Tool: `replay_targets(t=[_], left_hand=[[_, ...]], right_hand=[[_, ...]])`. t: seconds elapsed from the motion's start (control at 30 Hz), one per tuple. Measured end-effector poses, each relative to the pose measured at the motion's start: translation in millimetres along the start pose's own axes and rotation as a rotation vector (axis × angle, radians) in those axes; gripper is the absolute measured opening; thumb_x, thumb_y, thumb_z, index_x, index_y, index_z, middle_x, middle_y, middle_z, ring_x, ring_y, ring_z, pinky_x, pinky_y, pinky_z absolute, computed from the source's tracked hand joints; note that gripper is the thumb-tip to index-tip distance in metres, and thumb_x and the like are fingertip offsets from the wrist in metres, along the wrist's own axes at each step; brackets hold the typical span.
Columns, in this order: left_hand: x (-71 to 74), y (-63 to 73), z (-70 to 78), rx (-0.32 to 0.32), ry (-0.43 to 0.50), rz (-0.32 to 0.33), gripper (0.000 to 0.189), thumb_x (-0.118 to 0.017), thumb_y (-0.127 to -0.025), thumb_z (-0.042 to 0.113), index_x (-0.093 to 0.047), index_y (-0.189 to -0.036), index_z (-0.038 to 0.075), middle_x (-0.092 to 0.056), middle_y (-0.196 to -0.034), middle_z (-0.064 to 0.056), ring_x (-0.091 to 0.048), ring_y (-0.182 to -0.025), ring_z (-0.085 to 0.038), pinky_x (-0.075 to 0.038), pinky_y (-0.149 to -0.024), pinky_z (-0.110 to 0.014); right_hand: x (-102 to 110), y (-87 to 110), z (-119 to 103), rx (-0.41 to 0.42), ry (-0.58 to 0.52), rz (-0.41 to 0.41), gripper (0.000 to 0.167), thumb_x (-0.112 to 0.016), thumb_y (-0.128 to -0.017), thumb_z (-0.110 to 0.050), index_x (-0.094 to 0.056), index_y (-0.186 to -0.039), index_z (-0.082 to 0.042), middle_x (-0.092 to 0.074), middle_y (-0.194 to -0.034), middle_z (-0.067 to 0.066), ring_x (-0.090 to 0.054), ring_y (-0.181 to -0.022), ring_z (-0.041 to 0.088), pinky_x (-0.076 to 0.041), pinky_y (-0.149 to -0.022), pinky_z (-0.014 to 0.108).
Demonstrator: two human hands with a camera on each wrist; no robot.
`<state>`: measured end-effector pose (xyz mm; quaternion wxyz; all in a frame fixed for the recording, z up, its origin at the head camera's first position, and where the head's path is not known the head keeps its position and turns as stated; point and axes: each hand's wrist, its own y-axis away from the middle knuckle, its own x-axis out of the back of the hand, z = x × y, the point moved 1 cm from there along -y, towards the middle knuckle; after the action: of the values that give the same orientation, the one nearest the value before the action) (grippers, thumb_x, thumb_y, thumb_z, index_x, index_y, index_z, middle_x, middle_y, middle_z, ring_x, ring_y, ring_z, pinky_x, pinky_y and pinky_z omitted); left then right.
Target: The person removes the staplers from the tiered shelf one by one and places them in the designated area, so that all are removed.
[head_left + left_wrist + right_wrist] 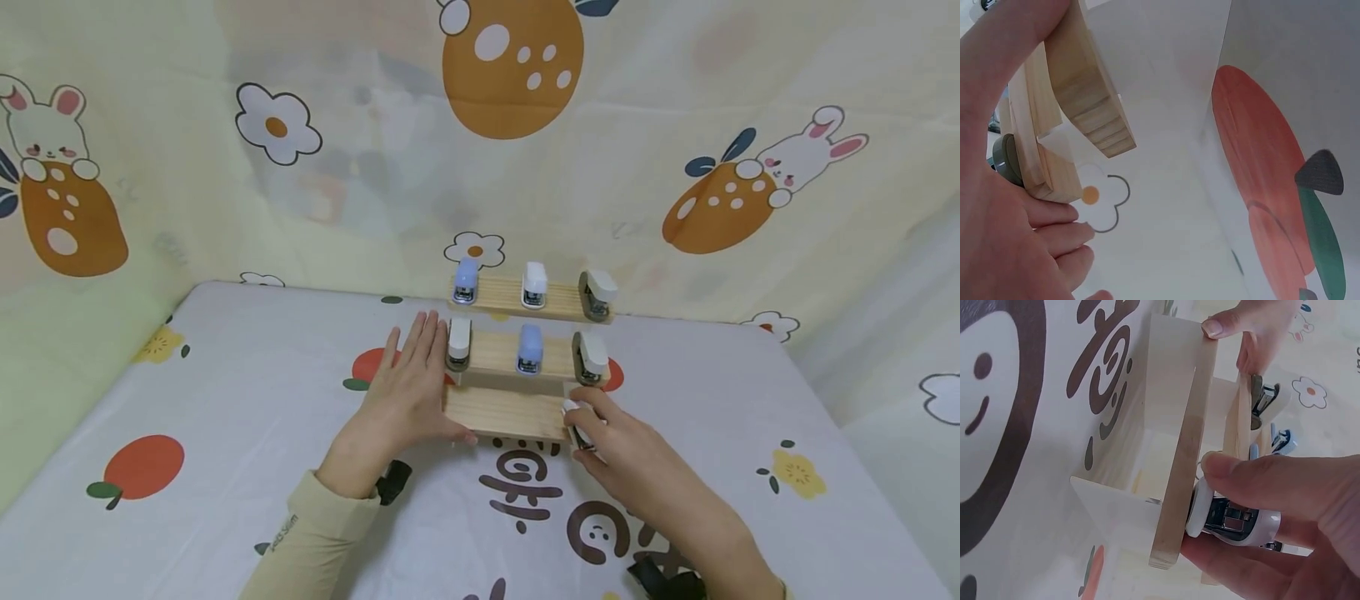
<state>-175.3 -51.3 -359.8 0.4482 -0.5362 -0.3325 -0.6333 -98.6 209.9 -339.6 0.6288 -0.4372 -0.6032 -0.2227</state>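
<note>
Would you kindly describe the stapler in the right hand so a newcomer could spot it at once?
Find the tiered wooden rack on the printed tablecloth. At the right end of its nearest board, the right hand grips a white stapler. Unlike the other six, it alone is held.

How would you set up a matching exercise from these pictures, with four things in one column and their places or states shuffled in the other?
1. Left hand
2. Right hand
3. Back-row blue stapler
4. Middle-row blue stapler

A. Centre of its row
B. Holding a white stapler
C. Touching the left end of the front board
D. Left end of its row

Pairs: 1-C, 2-B, 3-D, 4-A.
</note>
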Motion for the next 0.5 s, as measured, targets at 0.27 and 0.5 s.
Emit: replay_targets(t=[0.27,0.5], left_hand=[[0.2,-0.2,-1.0,0.003,0.015,-0.002,0.149,-0.085,-0.054,0.071,-0.006,-0.158,-0.001,-0.001,-0.167,-0.016,0.003,-0.156,-0.029,0.002,-0.126,-0.050],[0.4,-0.9,0.1,-0.006,0.019,0.003,0.148,-0.085,-0.055,0.071,-0.006,-0.158,-0.001,-0.001,-0.167,-0.016,0.003,-0.156,-0.030,0.001,-0.126,-0.050]], right_hand=[[0.9,-2.3,-0.2,-0.034,-0.007,-0.064,0.036,-0.083,-0.077,-0.005,-0.068,-0.109,-0.008,-0.058,-0.133,0.018,-0.070,-0.085,0.024,-0.058,-0.065,0.032],[11.6,2.5,1.6,-0.047,0.005,-0.090,0.036,-0.083,-0.076,-0.005,-0.068,-0.110,-0.008,-0.058,-0.133,0.015,-0.069,-0.083,0.021,-0.056,-0.063,0.031]])
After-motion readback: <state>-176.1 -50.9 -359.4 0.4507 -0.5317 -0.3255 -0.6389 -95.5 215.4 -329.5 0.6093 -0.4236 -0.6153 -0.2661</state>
